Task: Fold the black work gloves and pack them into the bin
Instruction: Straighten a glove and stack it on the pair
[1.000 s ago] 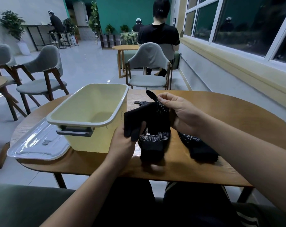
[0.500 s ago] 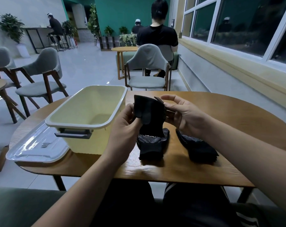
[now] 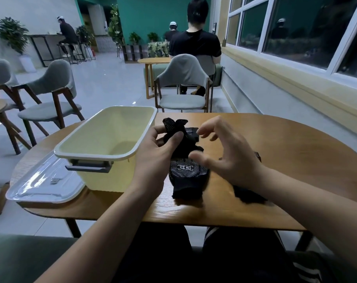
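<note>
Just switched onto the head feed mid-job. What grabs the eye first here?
At the middle of the table, the left hand pinches the bunched fingers of a black glove, while the right hand hovers open beside it, holding nothing. Just to the left stands the pale yellow bin with no gloves visible inside. A second glove lies partly hidden under the right wrist.

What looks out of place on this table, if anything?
The clear lid beside the bin juts past the near-left edge of the table, so a nudge might tip it off. Nothing looks spilled or damaged.
</note>
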A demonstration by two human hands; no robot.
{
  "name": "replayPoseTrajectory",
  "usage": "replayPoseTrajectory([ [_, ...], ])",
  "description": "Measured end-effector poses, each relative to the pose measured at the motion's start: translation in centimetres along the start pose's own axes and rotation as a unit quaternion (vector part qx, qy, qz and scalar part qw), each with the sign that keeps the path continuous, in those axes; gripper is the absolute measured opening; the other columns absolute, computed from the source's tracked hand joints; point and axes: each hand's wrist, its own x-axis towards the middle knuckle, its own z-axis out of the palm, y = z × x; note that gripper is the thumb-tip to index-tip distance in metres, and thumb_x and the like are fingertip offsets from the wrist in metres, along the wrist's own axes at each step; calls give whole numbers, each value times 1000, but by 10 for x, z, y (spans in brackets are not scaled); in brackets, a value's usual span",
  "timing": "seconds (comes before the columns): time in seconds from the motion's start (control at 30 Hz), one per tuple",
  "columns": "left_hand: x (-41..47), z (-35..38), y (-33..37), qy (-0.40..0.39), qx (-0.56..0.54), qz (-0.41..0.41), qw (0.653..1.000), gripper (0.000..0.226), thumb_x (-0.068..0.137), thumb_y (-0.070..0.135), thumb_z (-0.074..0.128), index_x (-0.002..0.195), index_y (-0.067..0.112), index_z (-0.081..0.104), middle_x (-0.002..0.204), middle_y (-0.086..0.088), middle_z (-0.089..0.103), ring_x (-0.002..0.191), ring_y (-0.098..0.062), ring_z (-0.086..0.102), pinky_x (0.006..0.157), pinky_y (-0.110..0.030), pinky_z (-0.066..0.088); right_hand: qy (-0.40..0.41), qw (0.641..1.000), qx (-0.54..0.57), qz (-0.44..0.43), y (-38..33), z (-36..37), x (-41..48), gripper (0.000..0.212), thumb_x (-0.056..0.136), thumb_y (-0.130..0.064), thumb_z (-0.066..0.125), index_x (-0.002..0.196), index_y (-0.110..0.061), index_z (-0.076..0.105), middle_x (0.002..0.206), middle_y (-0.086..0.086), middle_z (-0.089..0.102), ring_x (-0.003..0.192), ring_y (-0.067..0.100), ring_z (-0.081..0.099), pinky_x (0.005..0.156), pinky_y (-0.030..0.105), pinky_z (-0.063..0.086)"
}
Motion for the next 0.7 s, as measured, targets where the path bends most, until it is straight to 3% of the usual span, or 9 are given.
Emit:
replayPoseTrajectory([
  [0.1, 1, 0, -2, -12, -26, -25, 999, 28, 98, 10, 74, 123, 6, 63, 101, -15, 80, 90, -26, 78, 81, -37, 65, -30, 987, -113, -106, 3, 3, 0, 39, 90, -30, 83, 115, -4, 68, 116, 8, 63, 107, 29, 61, 92, 40, 52],
  [0.23, -1, 2, -1, -15, -36, -35, 999, 25, 99, 12, 72, 121, 5, 61, 95, -10, 80, 84, -20, 76, 69, -28, 61, 13, 980, -139, -139, 10, 4, -1, 14, 94, -9, 76, 106, -4, 74, 110, 8, 67, 102, 30, 62, 87, 48, 51],
  [0.5, -4, -1, 1, -18, 4, -47, 999, 26, 106, 32, 63, 108, 10, 51, 82, -15, 74, 71, -32, 76, 54, -28, 52, 74, 993, -64, -65, 2, -11, 24, 9, 98, -13, 77, 100, -4, 76, 97, 5, 70, 92, 21, 66, 82, 37, 54],
  [0.7, -2, -3, 9, -28, 29, 4, 999, 25, 106, 33, 64, 104, 12, 50, 82, -14, 70, 66, -26, 70, 55, -28, 50, 76, 995, -53, -34, -1, -17, 31, 9, 94, -13, 82, 96, -8, 75, 90, 1, 70, 84, 14, 64, 76, 29, 52],
])
